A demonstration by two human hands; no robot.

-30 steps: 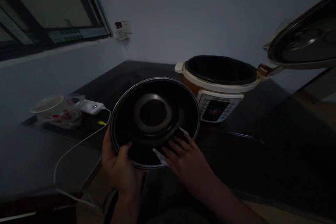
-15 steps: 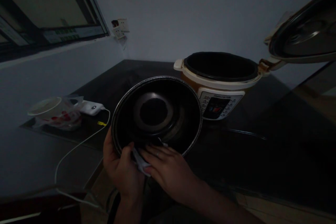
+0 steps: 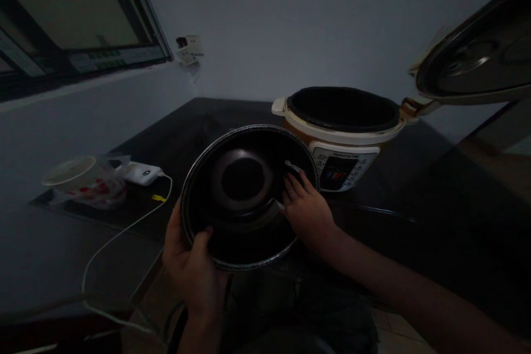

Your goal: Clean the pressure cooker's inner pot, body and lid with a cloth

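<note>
A dark round inner pot (image 3: 244, 232) is tilted with its mouth toward me. My left hand (image 3: 193, 263) grips its lower left rim, thumb inside and fingers around the outside. Inside the pot, against the right wall, my right hand (image 3: 307, 207) presses a pale cloth or tissue (image 3: 292, 166); most of that cloth is hidden under the fingers. Behind the pot stands a white and brown electric pressure cooker (image 3: 343, 135), its lid (image 3: 477, 61) swung up to the right and its cavity dark.
On the dark countertop (image 3: 166, 127) at left are a plastic tub in a clear bag (image 3: 89, 182) and a white power strip (image 3: 143, 173) with a cable (image 3: 120, 236) hanging over the edge. Wall sockets (image 3: 191, 50) and a window (image 3: 83, 16) are behind.
My right hand has slid with the cloth from the pot's lower left wall, beside my left hand, up to its right wall. My left hand keeps its hold on the rim.
</note>
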